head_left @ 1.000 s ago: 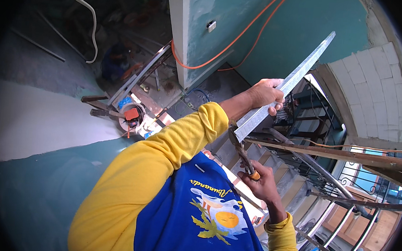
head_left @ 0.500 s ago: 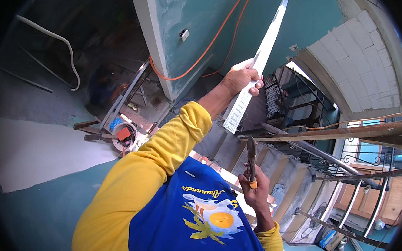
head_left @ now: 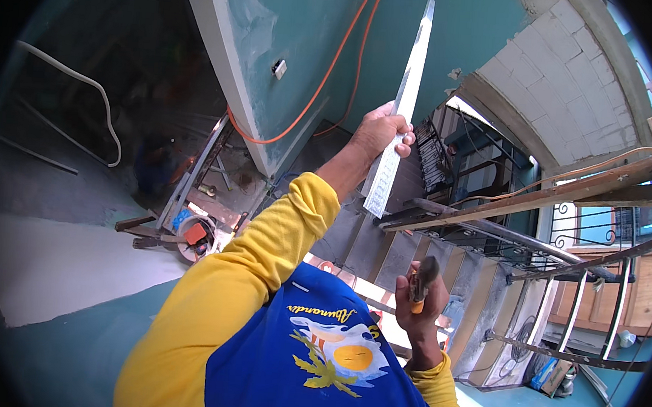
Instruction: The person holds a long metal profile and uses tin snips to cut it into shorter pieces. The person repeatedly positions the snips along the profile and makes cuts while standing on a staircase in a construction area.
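My left hand (head_left: 382,137) reaches up and away, its fingers wrapped round a long, thin silver metal channel (head_left: 383,179). The strip slants upright, with its perforated lower end below the fist and its narrow far end high against the teal wall. Lower and to the right, in front of my chest, my right hand (head_left: 430,309) is closed round tin snips (head_left: 428,270) with dark metal jaws and an orange grip. The jaws point up and toward the camera, apart from the channel.
Steps (head_left: 396,263) descend beyond my hands. A wooden beam (head_left: 522,206) crosses at the right, above a metal railing (head_left: 574,311). An orange hose (head_left: 325,86) hangs along the teal wall at upper left. A bucket (head_left: 186,251) holding tools stands at left.
The snips have tilted, their jaws swinging right and toward the camera. The channel's far end has shifted left and slightly down in view. Both hands keep their grip; the whole view has turned a little.
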`<action>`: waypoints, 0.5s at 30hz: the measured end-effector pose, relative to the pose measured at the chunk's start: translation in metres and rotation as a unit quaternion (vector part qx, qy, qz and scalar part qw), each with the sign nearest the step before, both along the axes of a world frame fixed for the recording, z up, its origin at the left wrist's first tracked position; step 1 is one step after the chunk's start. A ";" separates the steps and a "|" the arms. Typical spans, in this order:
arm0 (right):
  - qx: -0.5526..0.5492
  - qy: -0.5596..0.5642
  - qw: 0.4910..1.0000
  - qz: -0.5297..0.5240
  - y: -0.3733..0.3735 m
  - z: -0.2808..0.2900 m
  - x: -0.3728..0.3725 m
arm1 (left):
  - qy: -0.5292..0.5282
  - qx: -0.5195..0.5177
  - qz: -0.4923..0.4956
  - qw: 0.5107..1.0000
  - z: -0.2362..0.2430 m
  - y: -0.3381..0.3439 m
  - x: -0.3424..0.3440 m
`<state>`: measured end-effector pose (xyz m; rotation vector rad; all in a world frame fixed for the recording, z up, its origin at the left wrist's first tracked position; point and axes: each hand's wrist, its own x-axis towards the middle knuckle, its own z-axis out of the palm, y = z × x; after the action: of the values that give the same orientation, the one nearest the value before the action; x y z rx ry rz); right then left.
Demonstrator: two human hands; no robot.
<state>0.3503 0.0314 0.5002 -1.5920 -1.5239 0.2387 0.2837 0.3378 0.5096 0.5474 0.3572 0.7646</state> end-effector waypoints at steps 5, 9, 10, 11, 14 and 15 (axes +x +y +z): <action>-0.104 -0.055 0.993 0.000 0.011 0.003 0.009 | 0.017 -0.038 -0.010 0.999 -0.016 -0.007 -0.001; 0.115 -0.024 0.992 -0.037 0.000 -0.007 0.014 | 0.012 -0.060 -0.019 0.998 -0.008 -0.010 0.003; 0.098 -0.066 0.993 -0.015 -0.001 -0.004 0.013 | 0.018 -0.071 -0.016 0.997 -0.006 -0.011 0.003; 0.080 -0.108 0.991 0.007 -0.002 0.002 0.012 | 0.023 -0.082 -0.013 0.996 -0.005 -0.013 0.003; -0.117 -0.142 0.983 0.018 0.007 0.003 0.016 | 0.039 -0.091 -0.013 0.995 -0.018 -0.025 -0.003; -0.086 -0.152 0.985 0.013 0.001 0.005 0.016 | 0.032 -0.075 -0.004 0.997 -0.013 -0.015 0.004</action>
<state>0.3662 0.0324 0.5054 -1.8098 -1.7967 0.1496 0.2875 0.3227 0.4962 0.4319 0.4679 0.7063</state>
